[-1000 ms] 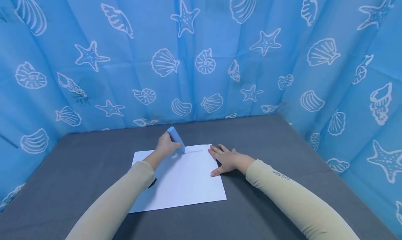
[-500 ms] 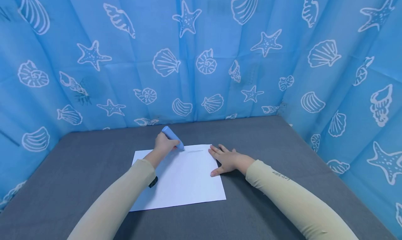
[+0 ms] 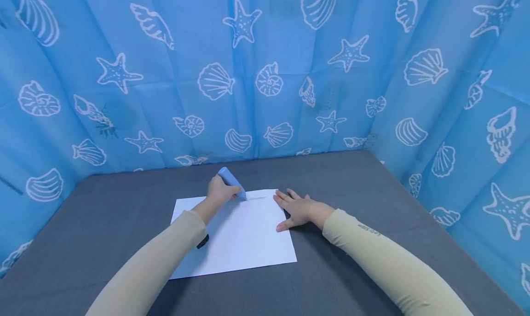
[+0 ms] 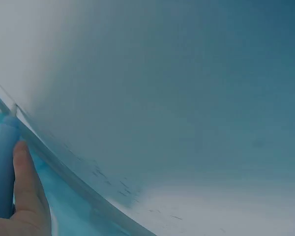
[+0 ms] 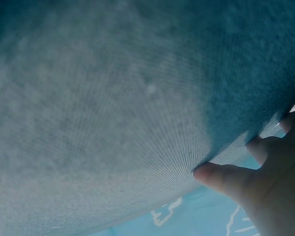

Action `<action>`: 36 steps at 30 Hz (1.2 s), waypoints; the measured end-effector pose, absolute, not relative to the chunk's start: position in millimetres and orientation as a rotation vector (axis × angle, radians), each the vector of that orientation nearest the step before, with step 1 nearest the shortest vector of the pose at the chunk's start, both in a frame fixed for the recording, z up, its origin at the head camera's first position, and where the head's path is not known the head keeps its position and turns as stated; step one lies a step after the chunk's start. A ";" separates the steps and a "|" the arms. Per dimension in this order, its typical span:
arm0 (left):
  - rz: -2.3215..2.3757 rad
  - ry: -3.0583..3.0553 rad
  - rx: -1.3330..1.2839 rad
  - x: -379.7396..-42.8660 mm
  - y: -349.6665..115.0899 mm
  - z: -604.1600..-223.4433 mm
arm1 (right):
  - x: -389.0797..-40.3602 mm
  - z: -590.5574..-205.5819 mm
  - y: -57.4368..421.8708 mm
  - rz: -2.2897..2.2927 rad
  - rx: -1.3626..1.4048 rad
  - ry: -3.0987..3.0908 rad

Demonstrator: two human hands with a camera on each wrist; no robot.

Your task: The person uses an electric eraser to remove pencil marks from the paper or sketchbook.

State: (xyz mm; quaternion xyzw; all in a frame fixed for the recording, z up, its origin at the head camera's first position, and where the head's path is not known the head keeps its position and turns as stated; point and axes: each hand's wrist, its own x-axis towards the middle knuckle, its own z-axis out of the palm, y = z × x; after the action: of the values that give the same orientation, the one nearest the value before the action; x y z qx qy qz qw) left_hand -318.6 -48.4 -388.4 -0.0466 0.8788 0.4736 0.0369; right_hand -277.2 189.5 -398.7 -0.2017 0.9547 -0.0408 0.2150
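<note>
My left hand (image 3: 218, 192) grips a thick blue pen-like tool (image 3: 230, 180), tilted, its narrow tip at the far part of a white paper sheet (image 3: 248, 238). A thin dark line (image 3: 258, 198) runs rightward from near the tip. In the left wrist view the blue tool (image 4: 3, 162) shows a small pale tip, with the thumb (image 4: 25, 182) along its side; short dark marks (image 4: 101, 173) dot the paper. My right hand (image 3: 299, 210) lies with fingers spread over the sheet's far right corner, thumb at its right edge. The right wrist view shows its fingers (image 5: 226, 178) from the side.
A dark grey cloth (image 3: 352, 187) covers the table under the sheet. Blue curtains (image 3: 256, 77) with white shell and starfish prints hang behind and along both sides. A black band (image 3: 202, 241) shows at the left wrist, below the beige sleeve (image 3: 161, 256).
The blue tool first tilted and shifted slightly left, then came back right, its tip staying close to the line's left end. My right hand has stayed in place on the paper.
</note>
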 end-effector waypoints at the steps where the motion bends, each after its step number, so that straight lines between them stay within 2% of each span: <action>1: 1.464 2.697 -0.148 -319.1 -48.3 -388.3 | -277.4 -399.0 189.5 -0.108 -0.558 2.647; 17: 1.406 2.694 -0.114 -320.1 -54.2 -391.3 | -284.0 -410.9 192.1 -0.088 -0.564 2.659; 32: 1.434 2.721 -0.142 -322.8 -62.7 -389.0 | -278.2 -397.2 188.8 -0.115 -0.579 2.626; 36: 1.392 2.693 -0.071 -322.5 -67.1 -389.4 | -277.4 -395.8 189.9 -0.109 -0.570 2.626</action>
State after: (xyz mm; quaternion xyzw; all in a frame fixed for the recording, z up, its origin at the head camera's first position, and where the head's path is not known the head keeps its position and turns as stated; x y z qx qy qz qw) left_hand -322.5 -67.1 -389.4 -0.0234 0.8868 0.4584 0.0543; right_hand -277.4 189.9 -395.8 -0.2065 0.9516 -0.0396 0.2243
